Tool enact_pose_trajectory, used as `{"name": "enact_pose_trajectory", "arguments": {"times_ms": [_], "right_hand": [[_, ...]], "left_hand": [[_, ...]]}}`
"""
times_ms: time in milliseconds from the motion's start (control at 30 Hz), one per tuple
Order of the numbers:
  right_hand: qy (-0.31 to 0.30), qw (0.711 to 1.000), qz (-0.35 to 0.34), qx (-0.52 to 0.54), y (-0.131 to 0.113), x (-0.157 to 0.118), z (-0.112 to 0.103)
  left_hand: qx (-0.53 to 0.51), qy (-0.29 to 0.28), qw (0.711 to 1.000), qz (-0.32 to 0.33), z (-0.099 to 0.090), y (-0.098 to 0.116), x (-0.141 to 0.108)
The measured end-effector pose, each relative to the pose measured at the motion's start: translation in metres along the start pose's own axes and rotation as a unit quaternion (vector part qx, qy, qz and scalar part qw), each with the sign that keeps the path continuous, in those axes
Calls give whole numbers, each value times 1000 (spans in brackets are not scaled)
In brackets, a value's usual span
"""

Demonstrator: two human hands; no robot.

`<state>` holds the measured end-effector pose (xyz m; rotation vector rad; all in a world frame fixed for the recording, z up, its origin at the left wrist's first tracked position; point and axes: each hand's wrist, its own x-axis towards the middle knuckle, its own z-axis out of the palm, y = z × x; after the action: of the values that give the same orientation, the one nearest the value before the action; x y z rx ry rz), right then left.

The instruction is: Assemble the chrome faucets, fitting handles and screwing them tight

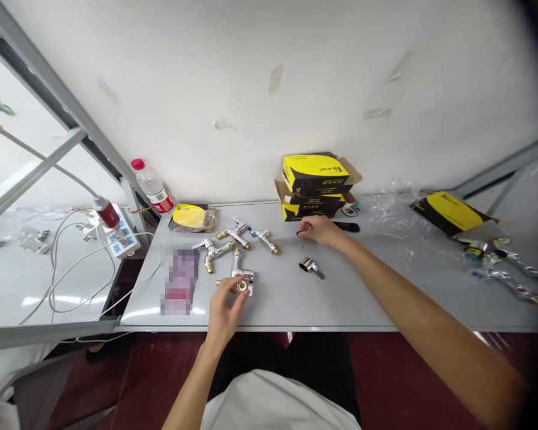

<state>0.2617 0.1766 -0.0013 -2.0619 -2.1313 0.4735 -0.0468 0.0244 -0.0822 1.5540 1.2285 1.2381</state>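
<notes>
My left hand (226,306) has its thumb and fingers around the lower end of a chrome faucet (238,266) with a brass ring, near the table's front edge. Further back on the right, my right hand (316,230) is closed in a pinch in front of the stacked boxes; what its fingertips hold is too small to name. A loose chrome handle (311,267) lies below that hand. Three more chrome faucets with brass ends, one of them a tap (264,240) with a blue mark, lie behind and left of my left hand.
Yellow and black boxes (316,174) stand stacked by the wall. A bottle (155,188), a power strip (123,239) with cables and a bagged box (190,217) are at left. Another box (452,212), plastic wrap (394,209) and more faucets (511,280) lie at right.
</notes>
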Motion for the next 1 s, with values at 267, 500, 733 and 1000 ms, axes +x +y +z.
{"name": "enact_pose_trajectory", "arguments": {"times_ms": [267,500,733,1000], "right_hand": [[-131,905,-21,405,-88,-90,11],[-155,891,-23,426,-104,-111,33],[-157,893,-16,422,-107,-113,34],[-171,886,-8,430,-111,-118,40]], "left_hand": [[-34,-9,999,34,17,11,12],[-57,6,998,-12,24,14,8],[-60,-10,998,30,22,15,10],[-73,-23,997,31,21,13,5]]}}
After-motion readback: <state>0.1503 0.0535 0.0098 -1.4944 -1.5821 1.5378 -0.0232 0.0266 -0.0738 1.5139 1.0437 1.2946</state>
